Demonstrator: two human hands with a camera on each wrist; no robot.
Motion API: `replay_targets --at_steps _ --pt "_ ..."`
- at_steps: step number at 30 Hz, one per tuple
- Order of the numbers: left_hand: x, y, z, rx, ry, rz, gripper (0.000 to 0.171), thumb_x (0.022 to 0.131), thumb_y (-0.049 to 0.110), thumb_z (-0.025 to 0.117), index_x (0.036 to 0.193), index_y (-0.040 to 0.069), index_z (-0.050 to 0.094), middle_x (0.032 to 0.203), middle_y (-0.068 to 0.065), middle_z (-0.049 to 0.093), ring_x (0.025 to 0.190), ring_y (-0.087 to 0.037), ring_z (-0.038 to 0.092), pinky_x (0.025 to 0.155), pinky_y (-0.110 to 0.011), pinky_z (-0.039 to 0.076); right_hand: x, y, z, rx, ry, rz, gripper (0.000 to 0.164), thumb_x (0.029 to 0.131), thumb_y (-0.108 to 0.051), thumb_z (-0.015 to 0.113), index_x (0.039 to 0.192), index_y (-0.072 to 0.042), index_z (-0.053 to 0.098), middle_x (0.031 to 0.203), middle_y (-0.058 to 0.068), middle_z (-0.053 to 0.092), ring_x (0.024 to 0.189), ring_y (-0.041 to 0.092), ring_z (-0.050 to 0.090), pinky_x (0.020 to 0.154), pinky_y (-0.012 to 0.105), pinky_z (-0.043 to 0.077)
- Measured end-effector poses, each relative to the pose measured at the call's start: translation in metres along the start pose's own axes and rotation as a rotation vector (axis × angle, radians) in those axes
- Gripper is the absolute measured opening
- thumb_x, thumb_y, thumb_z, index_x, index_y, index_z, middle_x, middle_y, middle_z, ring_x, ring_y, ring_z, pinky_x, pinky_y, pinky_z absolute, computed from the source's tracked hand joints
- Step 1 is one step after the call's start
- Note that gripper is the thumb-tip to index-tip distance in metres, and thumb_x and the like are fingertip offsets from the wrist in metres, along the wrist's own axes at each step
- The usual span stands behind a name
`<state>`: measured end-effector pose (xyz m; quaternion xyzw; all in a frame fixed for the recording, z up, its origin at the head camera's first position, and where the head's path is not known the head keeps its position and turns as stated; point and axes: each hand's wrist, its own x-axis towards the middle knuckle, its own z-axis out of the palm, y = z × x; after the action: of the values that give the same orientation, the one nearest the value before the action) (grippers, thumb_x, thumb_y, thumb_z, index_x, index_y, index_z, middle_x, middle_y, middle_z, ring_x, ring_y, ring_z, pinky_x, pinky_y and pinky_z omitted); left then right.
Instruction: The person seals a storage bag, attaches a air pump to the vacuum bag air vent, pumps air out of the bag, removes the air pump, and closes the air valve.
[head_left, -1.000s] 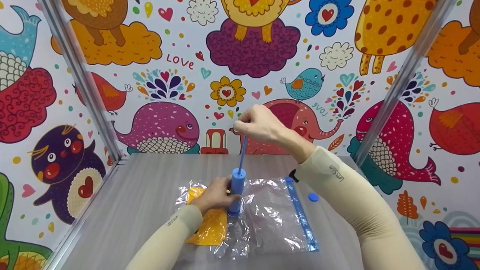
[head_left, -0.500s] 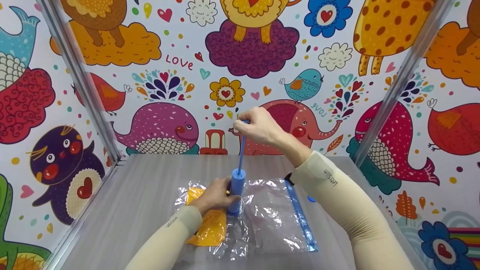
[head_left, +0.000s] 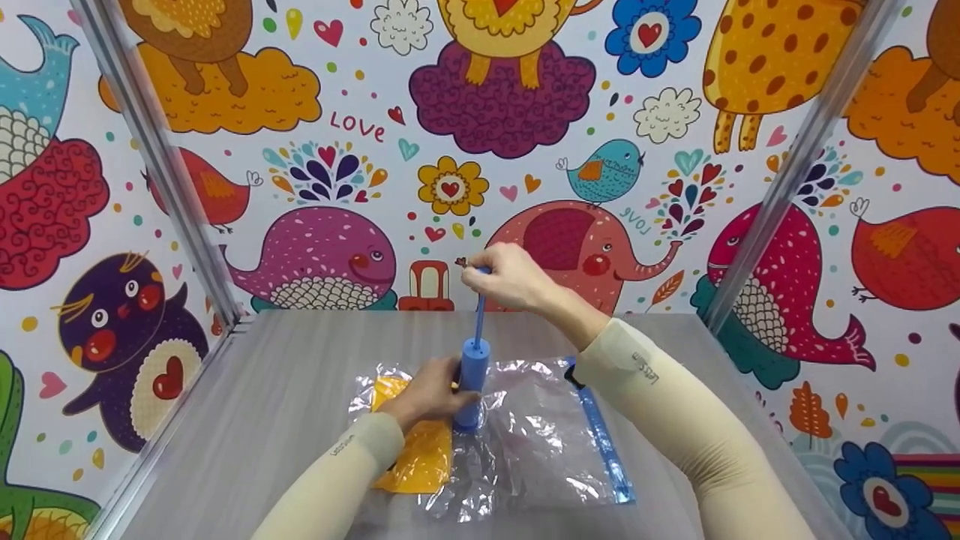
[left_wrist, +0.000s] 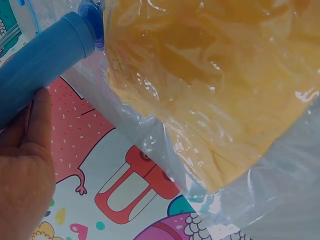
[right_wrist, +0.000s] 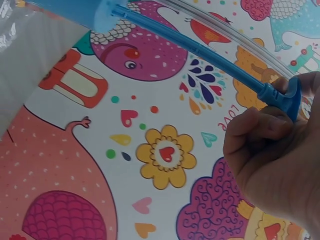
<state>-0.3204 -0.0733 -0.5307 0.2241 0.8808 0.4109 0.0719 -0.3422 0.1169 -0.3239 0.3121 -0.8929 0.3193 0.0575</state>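
A blue hand pump (head_left: 473, 371) stands upright on a clear plastic vacuum bag (head_left: 551, 442). Folded orange cloth (head_left: 424, 457) lies inside the bag's left part. My left hand (head_left: 431, 390) grips the pump barrel, fingers and thumb around it. In the left wrist view, the barrel's end (left_wrist: 75, 35) meets a round blue valve (left_wrist: 91, 22) on the bag. Above, my right hand (head_left: 510, 277) holds the pump's T-shaped handle (right_wrist: 287, 100). Part of the blue rod (right_wrist: 195, 50) shows between that hand and the barrel top.
A blue zip strip (head_left: 607, 450) edges the bag on the right. Grey table top (head_left: 247, 420) surrounds the bag. Behind it rises a printed cartoon wall (head_left: 322, 255), with metal posts (head_left: 161, 165) at the corners.
My right hand has come down, and less rod shows above the barrel. A small blue cap on the table has passed out of sight behind my right sleeve. My left hand stays put.
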Motion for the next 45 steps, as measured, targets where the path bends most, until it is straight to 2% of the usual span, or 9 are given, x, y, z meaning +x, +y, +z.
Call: replay_targets --at_steps 7,12,19,23,26,30,34,39,45 --pt "0.0 0.001 0.003 0.033 -0.001 0.027 0.049 0.1 0.023 0.083 0.141 0.004 0.064 0.14 -0.023 0.077 0.129 -0.043 0.076 0.112 -0.063 0.063 -0.013 0.025 0.027 -0.005 -0.093 -0.008 0.033 0.101 -0.028 0.059 0.07 -0.019 0.062 0.061 -0.01 0.047 0.058 0.008 0.041 0.055 0.025 0.031" --pt "0.0 0.0 0.002 -0.001 -0.005 0.02 0.052 0.1 0.023 0.083 0.143 0.002 0.063 0.141 -0.024 0.076 0.129 -0.044 0.076 0.112 -0.065 0.062 -0.017 0.033 0.042 -0.007 -0.115 0.006 0.03 0.099 -0.028 0.059 0.073 -0.015 0.067 0.063 -0.012 0.048 0.061 0.007 0.042 0.056 0.024 0.03" --pt "0.002 -0.005 -0.001 -0.006 0.01 0.088 0.048 0.097 0.019 0.082 0.137 -0.003 0.066 0.131 -0.023 0.08 0.12 -0.04 0.079 0.108 -0.059 0.065 -0.019 0.04 0.058 0.021 -0.121 0.039 0.031 0.098 -0.028 0.06 0.07 -0.016 0.067 0.063 -0.012 0.049 0.063 0.008 0.044 0.057 0.025 0.031" --pt "0.002 -0.007 0.0 -0.003 0.005 0.1 0.049 0.095 0.019 0.081 0.137 -0.002 0.066 0.132 -0.022 0.08 0.122 -0.038 0.079 0.109 -0.058 0.065 -0.024 0.047 0.068 0.047 -0.13 0.067 0.032 0.098 -0.028 0.061 0.073 -0.012 0.073 0.064 -0.012 0.053 0.065 0.007 0.046 0.058 0.025 0.033" --pt "0.003 -0.007 -0.001 -0.006 0.009 0.105 0.052 0.094 0.019 0.082 0.138 -0.002 0.066 0.133 -0.022 0.079 0.123 -0.04 0.078 0.11 -0.06 0.065 -0.029 0.052 0.076 0.066 -0.097 0.081 0.032 0.1 -0.03 0.062 0.082 -0.009 0.079 0.07 -0.007 0.06 0.069 0.01 0.051 0.061 0.027 0.038" --pt "0.003 -0.006 -0.001 -0.039 0.029 0.105 0.056 0.093 0.015 0.083 0.142 -0.004 0.063 0.136 -0.025 0.077 0.126 -0.043 0.076 0.113 -0.063 0.062 -0.038 0.057 0.087 0.068 -0.008 0.115 0.03 0.101 -0.039 0.072 0.11 -0.013 0.083 0.097 0.0 0.078 0.088 0.013 0.065 0.079 0.032 0.059" --pt "0.002 -0.005 -0.001 -0.072 0.045 0.102 0.059 0.093 0.01 0.084 0.147 -0.004 0.062 0.139 -0.026 0.076 0.13 -0.045 0.075 0.116 -0.064 0.06 -0.048 0.064 0.099 0.065 0.092 0.178 0.049 0.092 -0.048 0.087 0.128 -0.017 0.077 0.119 0.005 0.082 0.104 0.02 0.074 0.095 0.043 0.068" --pt "-0.001 -0.004 -0.001 -0.068 0.051 0.067 0.054 0.091 0.009 0.084 0.141 0.002 0.067 0.137 -0.022 0.078 0.127 -0.042 0.077 0.112 -0.062 0.063 -0.061 0.074 0.117 0.026 0.14 0.263 0.062 0.083 -0.05 0.098 0.129 -0.015 0.076 0.116 0.004 0.082 0.098 0.02 0.072 0.088 0.04 0.064" --pt "-0.007 -0.008 0.0 0.005 0.035 0.03 0.062 0.087 0.014 0.087 0.144 0.005 0.067 0.143 -0.021 0.077 0.134 -0.044 0.073 0.119 -0.065 0.057 -0.07 0.078 0.131 0.048 0.139 0.288 0.057 0.085 -0.045 0.097 0.127 -0.011 0.078 0.109 0.005 0.084 0.085 0.014 0.069 0.068 0.028 0.058"
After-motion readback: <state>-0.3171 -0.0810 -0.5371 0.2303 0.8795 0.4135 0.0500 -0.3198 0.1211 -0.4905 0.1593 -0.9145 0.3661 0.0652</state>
